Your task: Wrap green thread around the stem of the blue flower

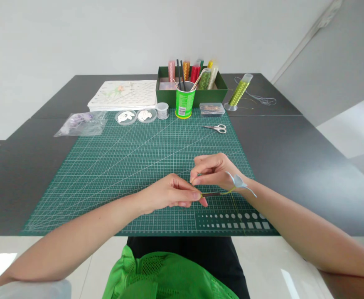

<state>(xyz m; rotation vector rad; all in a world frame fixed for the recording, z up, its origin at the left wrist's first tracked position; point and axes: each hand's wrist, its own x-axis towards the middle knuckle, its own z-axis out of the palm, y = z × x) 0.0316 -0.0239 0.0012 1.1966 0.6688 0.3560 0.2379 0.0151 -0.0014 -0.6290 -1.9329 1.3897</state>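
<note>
My left hand (172,194) pinches one end of a thin dark stem (211,194) just above the green cutting mat (113,166). The stem runs right to a yellow-green wire and a small pale blue flower petal piece (239,182) lying against my right wrist. My right hand (213,170) hovers just above the stem with its fingertips pinched together, apparently on a fine thread too thin to make out. Both hands are closed.
At the mat's far edge stand scissors (216,128), a green cup of tools (184,101), a clear pin box (212,109), two small dishes (135,116) and a plastic bag (80,123). Behind them are a green box of bead tubes (169,96), a wire spool (238,92) and a white board (124,94).
</note>
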